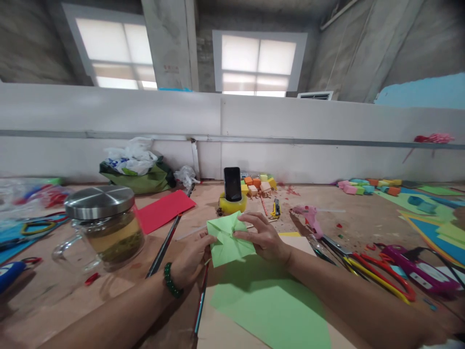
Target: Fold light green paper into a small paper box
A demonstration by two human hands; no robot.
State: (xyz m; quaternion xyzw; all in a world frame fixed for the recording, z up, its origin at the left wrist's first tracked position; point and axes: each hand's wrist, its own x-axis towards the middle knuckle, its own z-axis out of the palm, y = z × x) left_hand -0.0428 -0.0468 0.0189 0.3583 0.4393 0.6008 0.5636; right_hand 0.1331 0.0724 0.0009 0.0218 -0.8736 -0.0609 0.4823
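Folding: both hands work a folded green paper [228, 240] held just above the desk [327, 218], in front of the phone.
Desk: wide and brown, scattered with craft things; a big green sheet [269, 300] lies flat under the forearms, on a pale board.
Red sheet: a red paper [165, 209] lies flat, left of centre, well apart from the hands.
Glass jug: a lidded glass jug [103, 228] with a handle stands at the left; a steel lid covers it, and it holds yellowish liquid with dark leaves at the bottom.
Bags: a green bag [141, 178] by the wall has white plastic bunched on top; what is inside is hidden.
Left hand: the left hand [191, 259], a bead bracelet at its wrist, pinches the paper's left edge, grip closed on the paper.
Right hand: the right hand [263, 237] lies over the paper's right half, fingers pressing it, grip closed on the paper.
Doing it well: my judgement is that the edges should be lined up first, one hand pinning while the other runs the crease firmly outward.
Phone holder: a yellow holder [232, 203] carries a dark phone [232, 183] upright.
Scissors: red and yellow scissors [378, 276] lie at the right, near the right forearm.
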